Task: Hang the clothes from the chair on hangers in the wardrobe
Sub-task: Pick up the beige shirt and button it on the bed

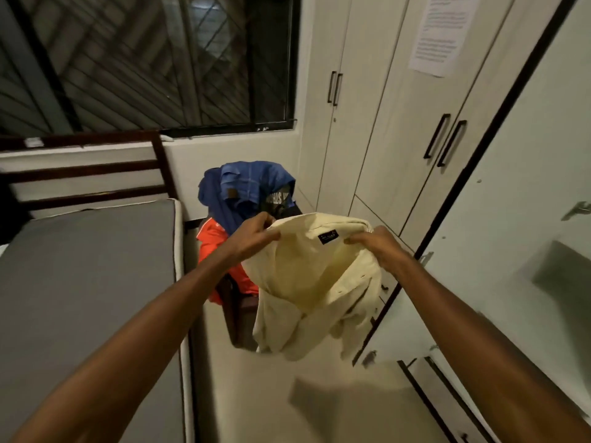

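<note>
Head view, looking down past two bare forearms into a small bedroom. Both hands hold up a cream shirt (315,282) in the air, in front of the chair and clear of the floor. The left hand (254,233) pinches the collar edge at its left end, fingers curled over the cloth. The right hand (372,241) grips the collar at its right end, thumb on the inner side near a small dark label (328,238). The rest of the shirt hangs down crumpled below the hands.

Behind the shirt stands a dark chair (235,310), against the wall beneath the window. A blue garment (243,190) is draped over its back, with a dark printed garment (279,201) just beside it and an orange garment (212,239) lower on the seat.

To the left lies a bed with a grey mattress (86,282) and a dark wooden headboard (96,169). To the right runs a white wardrobe (377,132) with black handles, doors closed, and a printed paper sheet (443,33) stuck on one door. Nearer, at far right, one white door (524,193) stands open. A dark barred window (153,59) fills the upper left.
</note>
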The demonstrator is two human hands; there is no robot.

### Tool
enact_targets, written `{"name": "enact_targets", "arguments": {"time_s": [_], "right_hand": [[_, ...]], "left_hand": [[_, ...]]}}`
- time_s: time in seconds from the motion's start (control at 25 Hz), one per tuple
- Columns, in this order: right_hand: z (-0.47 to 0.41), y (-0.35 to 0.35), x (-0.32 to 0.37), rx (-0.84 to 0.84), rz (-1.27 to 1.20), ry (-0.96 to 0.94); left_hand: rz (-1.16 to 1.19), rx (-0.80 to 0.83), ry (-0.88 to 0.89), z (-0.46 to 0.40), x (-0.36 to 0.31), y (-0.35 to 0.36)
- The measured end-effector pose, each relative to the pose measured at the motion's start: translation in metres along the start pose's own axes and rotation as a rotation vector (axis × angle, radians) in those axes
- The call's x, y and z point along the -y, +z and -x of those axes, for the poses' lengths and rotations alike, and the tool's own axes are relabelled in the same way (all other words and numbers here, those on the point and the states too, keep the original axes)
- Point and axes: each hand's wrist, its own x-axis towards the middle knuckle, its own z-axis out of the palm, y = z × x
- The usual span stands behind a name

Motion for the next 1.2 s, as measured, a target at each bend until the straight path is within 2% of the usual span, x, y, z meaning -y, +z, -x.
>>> {"name": "enact_targets", "arguments": {"time_s": [0.08,0.12,0.2,0.24,0.32,0.44,0.52,0.68,0.88,1.0,1.12,1.2], "right_hand": [[0.001,0.017,0.011,0.126,0.021,-0.026],[0.002,0.028,0.016,0.197,0.058,-0.053],[-0.003,0.050,0.026,0.300,0.228,-0.141],[-0.007,0.067,0.030,0.321,0.336,-0.201],[-0.012,0.103,0.038,0.282,0.495,-0.322],[-0.008,0.165,0.048,0.155,0.588,-0.474],[-0.005,0.212,0.059,0.157,0.627,-0.553],[0.003,0.321,0.089,0.252,0.658,-0.568],[0.001,0.521,0.119,0.362,0.735,-0.737],[0.004,0.663,0.129,0.489,0.791,-0.700],[0.004,0.778,0.113,0.728,0.606,-0.645],[-0.003,0.838,0.085,0.942,0.393,-0.512]], "left_hand": [[-0.168,-0.111,-0.096,0.021,0.028,-0.014],[-0.319,-0.154,-0.186,0.031,0.045,-0.022],[-0.426,-0.208,-0.383,0.051,0.067,-0.036],[-0.364,-0.220,-0.461,0.062,0.074,-0.043],[0.011,-0.276,-0.588,0.079,0.076,-0.054],[0.560,-0.442,-0.799,0.094,0.085,-0.079],[0.740,-0.561,-0.881,0.106,0.105,-0.099],[0.880,-0.813,-0.939,0.140,0.185,-0.147],[0.978,-1.232,-0.968,0.184,0.328,-0.200],[1.012,-1.417,-1.012,0.210,0.431,-0.227],[1.041,-1.436,-0.989,0.228,0.521,-0.242],[1.043,-1.315,-0.939,0.236,0.577,-0.237]]}}
